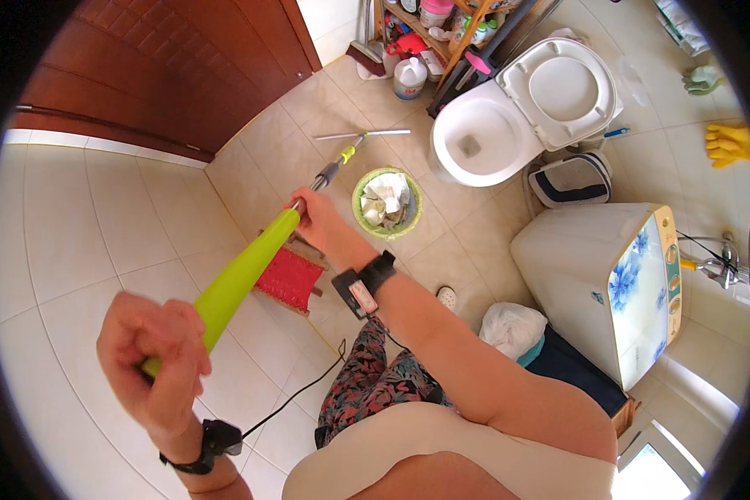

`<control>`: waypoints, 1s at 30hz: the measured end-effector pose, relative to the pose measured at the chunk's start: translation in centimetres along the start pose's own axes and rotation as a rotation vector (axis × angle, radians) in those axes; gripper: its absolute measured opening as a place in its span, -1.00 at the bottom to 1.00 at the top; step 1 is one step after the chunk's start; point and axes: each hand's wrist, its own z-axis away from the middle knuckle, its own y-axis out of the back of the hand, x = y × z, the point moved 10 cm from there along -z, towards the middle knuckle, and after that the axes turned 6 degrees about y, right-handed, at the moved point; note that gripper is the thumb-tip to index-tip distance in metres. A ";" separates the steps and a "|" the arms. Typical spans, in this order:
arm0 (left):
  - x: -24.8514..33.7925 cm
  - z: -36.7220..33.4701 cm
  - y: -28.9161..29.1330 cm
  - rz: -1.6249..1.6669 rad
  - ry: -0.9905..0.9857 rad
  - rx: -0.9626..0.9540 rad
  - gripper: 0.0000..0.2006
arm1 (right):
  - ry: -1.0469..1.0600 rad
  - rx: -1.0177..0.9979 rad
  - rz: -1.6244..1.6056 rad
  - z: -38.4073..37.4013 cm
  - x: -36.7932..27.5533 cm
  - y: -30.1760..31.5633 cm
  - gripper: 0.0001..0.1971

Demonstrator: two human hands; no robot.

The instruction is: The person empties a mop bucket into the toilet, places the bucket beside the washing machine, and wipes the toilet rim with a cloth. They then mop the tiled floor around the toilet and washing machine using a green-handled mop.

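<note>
So both hands are on one long green-handled squeegee [242, 283]: the left hand [160, 362], kinda blurry, has its fingers curled around the top end of the grip, while the right hand [312, 220] is wrapped snugly around the pole further down, right where the fat green part meets the metal. The pole slants away over the tiled floor [262, 137], with its thin crossbar [387, 132] between the brown door [175, 67] and the white toilet [490, 125], just beyond a paper-filled bin [357, 200].
</note>
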 end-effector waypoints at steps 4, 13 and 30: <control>1.9 2.7 2.4 0.012 -0.109 0.051 -0.78 | -0.019 0.012 0.054 4.6 1.1 -0.5 -0.89; -6.2 -0.3 -0.3 0.092 -0.130 -0.189 -0.84 | 0.025 0.150 0.095 -2.5 -5.5 4.2 -0.93; -1.5 2.0 4.5 -0.261 -0.176 -0.340 -0.85 | -0.004 0.031 0.194 1.3 4.6 2.2 -0.84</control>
